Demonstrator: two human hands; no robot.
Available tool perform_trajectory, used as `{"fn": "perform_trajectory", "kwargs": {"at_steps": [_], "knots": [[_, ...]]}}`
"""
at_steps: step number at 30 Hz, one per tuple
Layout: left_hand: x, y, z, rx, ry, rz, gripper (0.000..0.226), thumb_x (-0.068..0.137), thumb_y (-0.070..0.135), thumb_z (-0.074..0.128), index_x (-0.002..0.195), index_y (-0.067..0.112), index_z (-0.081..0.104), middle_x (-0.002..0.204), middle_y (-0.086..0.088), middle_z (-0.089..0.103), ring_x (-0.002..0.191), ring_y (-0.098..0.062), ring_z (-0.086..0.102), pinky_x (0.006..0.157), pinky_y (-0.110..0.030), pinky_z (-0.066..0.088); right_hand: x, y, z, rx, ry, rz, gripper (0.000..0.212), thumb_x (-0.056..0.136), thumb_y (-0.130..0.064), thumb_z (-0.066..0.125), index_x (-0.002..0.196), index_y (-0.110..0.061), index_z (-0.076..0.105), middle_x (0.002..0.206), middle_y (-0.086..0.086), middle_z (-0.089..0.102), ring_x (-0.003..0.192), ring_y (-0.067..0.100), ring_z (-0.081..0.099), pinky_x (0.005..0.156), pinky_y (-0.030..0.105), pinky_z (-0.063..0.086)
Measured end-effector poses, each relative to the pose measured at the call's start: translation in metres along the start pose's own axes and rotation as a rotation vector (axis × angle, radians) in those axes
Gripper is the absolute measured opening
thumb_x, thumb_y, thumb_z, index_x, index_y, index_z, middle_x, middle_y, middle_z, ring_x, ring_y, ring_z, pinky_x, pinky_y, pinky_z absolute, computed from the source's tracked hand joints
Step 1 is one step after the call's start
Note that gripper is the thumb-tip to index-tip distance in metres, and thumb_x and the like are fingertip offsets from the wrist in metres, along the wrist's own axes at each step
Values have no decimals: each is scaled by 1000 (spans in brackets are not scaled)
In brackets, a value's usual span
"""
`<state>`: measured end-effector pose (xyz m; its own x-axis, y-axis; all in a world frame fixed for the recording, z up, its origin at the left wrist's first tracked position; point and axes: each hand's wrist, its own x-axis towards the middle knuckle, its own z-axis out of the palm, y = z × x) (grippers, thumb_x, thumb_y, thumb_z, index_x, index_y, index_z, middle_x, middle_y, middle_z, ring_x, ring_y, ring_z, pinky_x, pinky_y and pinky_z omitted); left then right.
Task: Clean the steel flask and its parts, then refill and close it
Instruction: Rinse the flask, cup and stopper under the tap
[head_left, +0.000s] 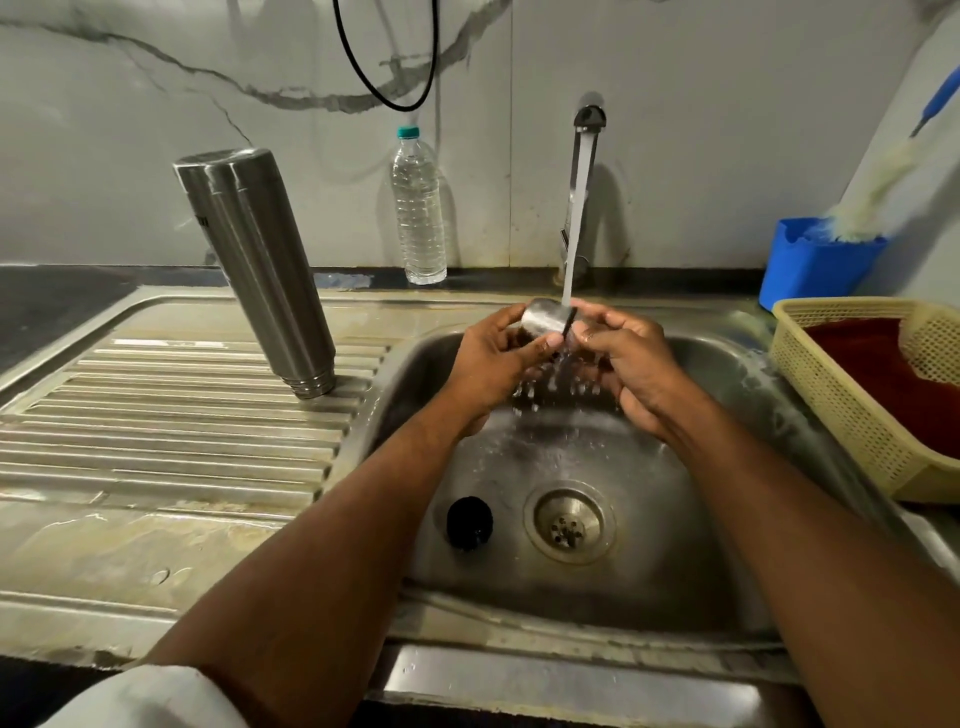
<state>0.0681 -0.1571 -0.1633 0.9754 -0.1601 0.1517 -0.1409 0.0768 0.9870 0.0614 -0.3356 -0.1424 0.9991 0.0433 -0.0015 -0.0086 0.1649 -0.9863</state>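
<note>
Steel sink unit (156, 545) fills the lower frame: on its ribbed drainboard, left of centre, the steel flask (254, 270) stands mouth down; in the basin (727, 415), lower centre, a black stopper (469, 523) lies beside the drain (569, 526); a yellow basket (831, 395) sits on the right edge

I can't see the lower part of the small steel flask cap (544, 315), hidden by curled fingers. The woven yellow plastic basket (852, 415) runs off my right edge (red cloth (883, 374) too), and the blue-handled brush (883, 176) is blurred.
</note>
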Motion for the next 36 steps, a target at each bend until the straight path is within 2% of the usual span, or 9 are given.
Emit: {"fn": "perform_trajectory", "kwargs": {"at_steps": [6,11,14,16,18,20,29,32,36], "knots": [[2,-2,2,7,-19,-119,45,109,34,54,125,-5,69,117,-24,76,110,-35,74,93,-46,58,-4,5,-1,-226,-79,-158,70,83,13,74,145,-14,56,139,6,63,123,15,63,94,27,58],[5,-5,3,-6,31,-161,42,111,36,47,123,3,71,110,-21,77,92,-28,74,86,-46,60,-8,4,1,-589,-112,-298,88,73,-2,90,150,-23,52,148,1,56,136,18,53,110,37,50],[5,-1,4,-34,26,-145,41,112,37,45,130,10,69,114,-18,77,93,-23,73,76,-36,57,-11,2,8,-634,-13,-355,79,80,-12,87,150,-22,52,145,1,58,131,15,55,108,32,51],[4,1,3,-105,-13,-133,38,113,34,45,136,13,66,118,-18,75,97,-25,74,75,-35,59,-12,-2,11,-544,17,-286,64,89,-18,80,148,-19,54,139,1,62,119,13,63,92,26,57],[3,2,3,-151,-38,-138,37,113,31,46,139,14,64,127,-19,73,112,-33,72,86,-41,60,-12,-2,12,-451,23,-217,48,97,-24,72,142,-16,59,128,2,69,97,10,72,69,19,59],[3,3,0,-146,-56,-143,36,113,27,46,138,9,64,130,-19,71,120,-35,68,93,-45,57,-11,-2,10,-463,45,-216,45,98,-31,69,138,-15,62,121,-1,71,89,10,73,62,16,57],[-1,11,-8,-120,13,-168,35,98,24,73,124,2,69,116,-16,78,110,-31,75,91,-42,62,-3,2,2,-63,-44,-51,52,91,-2,73,140,-11,59,124,7,71,112,22,72,92,39,61],[-5,21,-7,-54,88,-102,31,87,12,84,114,4,73,101,-8,81,96,-24,78,75,-32,63,-4,2,-1,-217,-75,-30,50,90,0,72,136,-17,62,120,4,73,109,21,71,90,41,62],[-9,32,-8,265,244,-28,45,66,9,98,101,21,74,98,3,77,90,-16,77,81,-35,66,-3,10,-5,-503,-11,-47,51,90,3,68,137,-15,61,112,5,71,106,17,67,84,32,60]]}}
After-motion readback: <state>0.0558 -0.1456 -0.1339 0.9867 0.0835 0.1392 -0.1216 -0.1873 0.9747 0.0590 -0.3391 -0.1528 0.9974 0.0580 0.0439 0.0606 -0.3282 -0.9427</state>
